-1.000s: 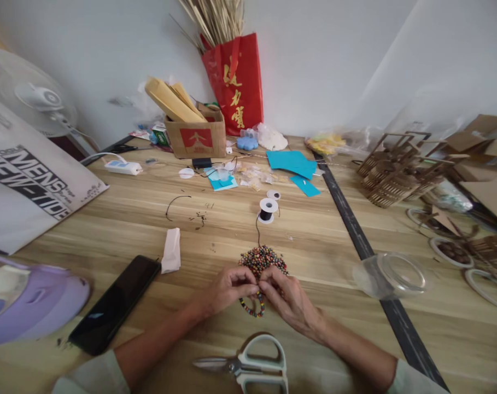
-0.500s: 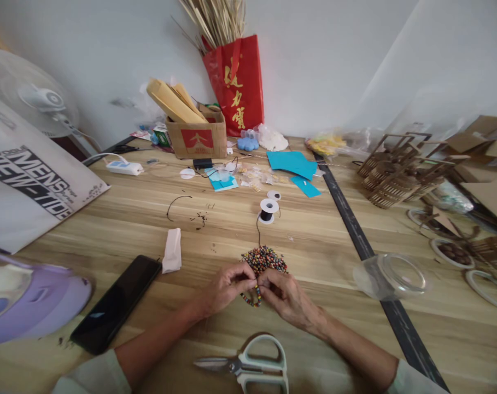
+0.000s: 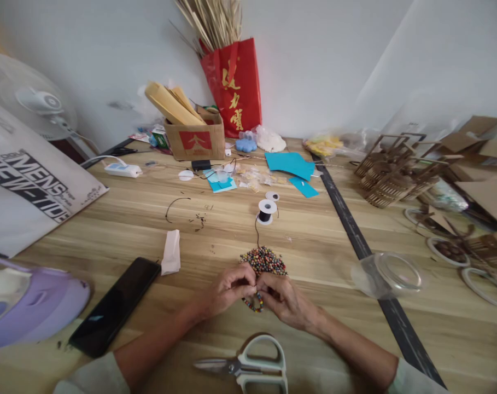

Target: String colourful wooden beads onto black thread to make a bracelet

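Observation:
A small loop of colourful beads hangs between my two hands, just in front of a heap of loose multicoloured beads. My left hand pinches the top of the loop with thumb and forefinger. My right hand is closed at the same spot, its fingertips meeting the left ones; the cord between them is mostly hidden. Behind the heap stands a white spool of black cord, and its cord runs down to the beads. White-handled scissors lie nearer to me, below both hands.
On the left are a black phone, a folded paper strip and a purple container. A clear plastic jar lies to the right. Further back are blue card pieces, a cardboard box and wooden baskets.
The bead loop hangs slightly lower between my fingers. Both hands keep their pinch in nearly the same place, and the view has shifted a little.

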A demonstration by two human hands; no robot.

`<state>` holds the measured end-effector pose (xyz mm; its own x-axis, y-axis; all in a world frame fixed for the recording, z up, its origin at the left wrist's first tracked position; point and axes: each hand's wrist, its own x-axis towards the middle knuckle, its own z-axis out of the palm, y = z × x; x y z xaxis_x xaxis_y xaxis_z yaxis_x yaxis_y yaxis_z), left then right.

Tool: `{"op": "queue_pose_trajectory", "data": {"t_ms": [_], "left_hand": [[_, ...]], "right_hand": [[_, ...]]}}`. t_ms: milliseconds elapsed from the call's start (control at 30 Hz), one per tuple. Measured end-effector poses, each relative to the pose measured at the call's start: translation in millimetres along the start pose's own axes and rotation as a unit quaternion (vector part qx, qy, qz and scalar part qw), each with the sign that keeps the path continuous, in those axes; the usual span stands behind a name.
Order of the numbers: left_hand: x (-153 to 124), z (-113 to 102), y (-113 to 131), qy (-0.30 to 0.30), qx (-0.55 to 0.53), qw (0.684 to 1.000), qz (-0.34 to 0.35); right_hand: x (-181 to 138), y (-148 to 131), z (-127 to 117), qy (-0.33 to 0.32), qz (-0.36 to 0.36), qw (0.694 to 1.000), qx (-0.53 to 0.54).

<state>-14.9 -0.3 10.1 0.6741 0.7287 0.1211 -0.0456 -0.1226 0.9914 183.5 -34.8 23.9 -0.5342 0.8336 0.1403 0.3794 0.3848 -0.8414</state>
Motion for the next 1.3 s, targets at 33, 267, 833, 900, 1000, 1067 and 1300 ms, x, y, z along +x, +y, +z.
{"op": "queue_pose_trajectory", "data": {"t_ms": [33,267,833,900,1000,1067,1300], "left_hand": [[0.1,-0.5,-0.6,0.002,0.002,1.000,-0.010],[3.2,-5.4,-4.2,0.022,-0.054,0.992,-0.112],[1.3,-3.0,-5.8,-0.007,-0.009,0.988,-0.153],[0.8,-1.4,-1.8,-0.011,0.014,0.990,-0.143],[-0.3,1.8,3.3,-0.016,0.078,0.988,-0.130],[-1.5,3.9,4.7,-0.016,0.133,0.984,-0.115],[-3.5,4.5,7.3,-0.043,0.159,0.983,-0.077]], "right_hand": [[0.0,0.1,0.0,0.005,-0.005,1.000,-0.006],[-0.5,-2.2,-2.4,0.040,-0.065,0.993,-0.085],[-1.8,-9.4,-3.5,0.041,-0.164,0.956,-0.239],[-3.2,-7.6,-2.7,0.030,-0.172,0.954,-0.244],[-4.8,-4.2,-1.1,0.022,-0.189,0.947,-0.257],[-5.1,-3.1,-0.5,0.016,-0.195,0.945,-0.261],[-2.5,-4.6,-1.7,0.029,-0.182,0.952,-0.243]]}}
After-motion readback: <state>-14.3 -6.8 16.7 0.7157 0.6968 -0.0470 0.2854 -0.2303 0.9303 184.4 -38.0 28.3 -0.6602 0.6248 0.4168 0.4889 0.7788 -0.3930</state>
